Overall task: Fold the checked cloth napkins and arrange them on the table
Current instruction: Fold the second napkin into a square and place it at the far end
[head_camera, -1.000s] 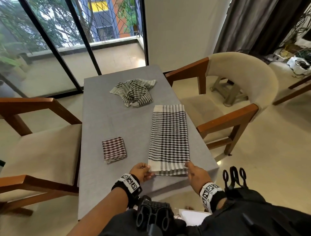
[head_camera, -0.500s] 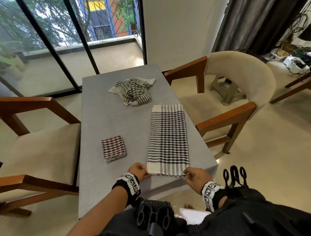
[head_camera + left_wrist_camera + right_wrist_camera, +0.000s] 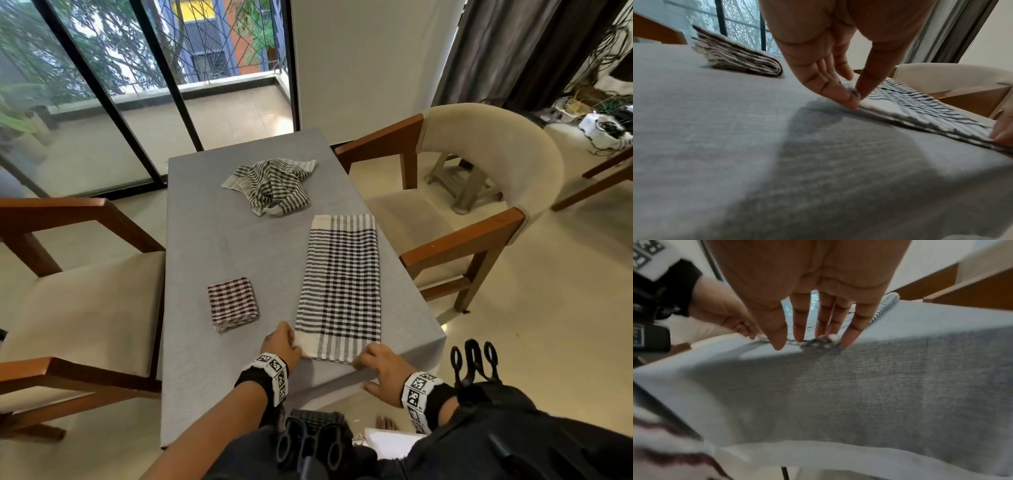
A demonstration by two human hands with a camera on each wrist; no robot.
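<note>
My left hand (image 3: 281, 343) is pinching the near left corner of a long folded black-and-white checked napkin (image 3: 342, 287) lying flat at 5 o'clock on the grey woven worktop (image 3: 219, 377). My right hand (image 3: 380, 368), grip loose with straight fingers, is touching its near right corner. A small folded square napkin (image 3: 232, 304) is sitting at 7 o'clock, and a crumpled napkin (image 3: 274, 186) at 12.

Left hand (image 3: 281, 345), lower centre, pinches with thumb and fingertips; right hand (image 3: 379, 367) beside it reaches down, fingers straight.

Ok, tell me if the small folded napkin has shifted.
No. The small folded napkin lies just as close to the left edge of the table, left of the long napkin.
</note>
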